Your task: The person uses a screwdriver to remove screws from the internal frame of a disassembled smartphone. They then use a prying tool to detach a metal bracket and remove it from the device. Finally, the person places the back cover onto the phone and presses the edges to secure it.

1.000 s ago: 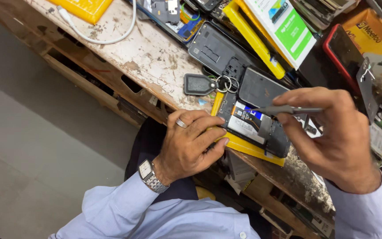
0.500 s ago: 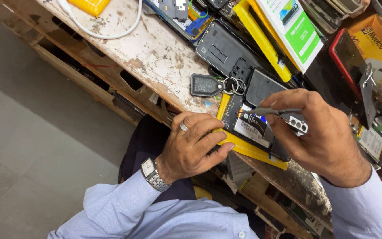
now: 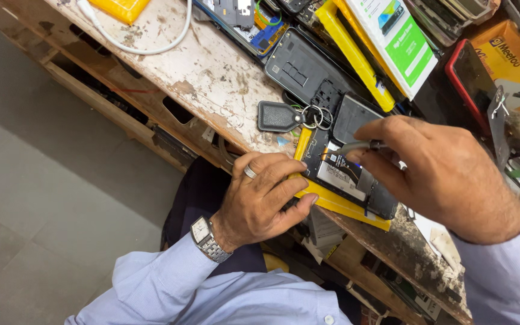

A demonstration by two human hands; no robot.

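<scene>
An opened phone (image 3: 350,174) with its back removed and battery exposed lies on a yellow pad (image 3: 338,204) at the near edge of a worn wooden workbench (image 3: 212,72). My left hand (image 3: 263,201), with a ring and a wristwatch, presses down on the phone's left end and holds it steady. My right hand (image 3: 446,174) grips a thin metal tool (image 3: 356,146) whose tip points at the phone's upper inside part. A black key fob on a ring (image 3: 281,115) sits just left of the phone.
A black phone back cover (image 3: 302,69) lies behind the fob. A white cable (image 3: 145,45), yellow trays (image 3: 356,54), a green and white box (image 3: 401,42), a red phone (image 3: 470,84) and loose parts crowd the bench. Grey floor lies to the left.
My right hand has shifted slightly left with the tool, its tip closer to the phone's upper inside. My left hand stays pressed on the phone.
</scene>
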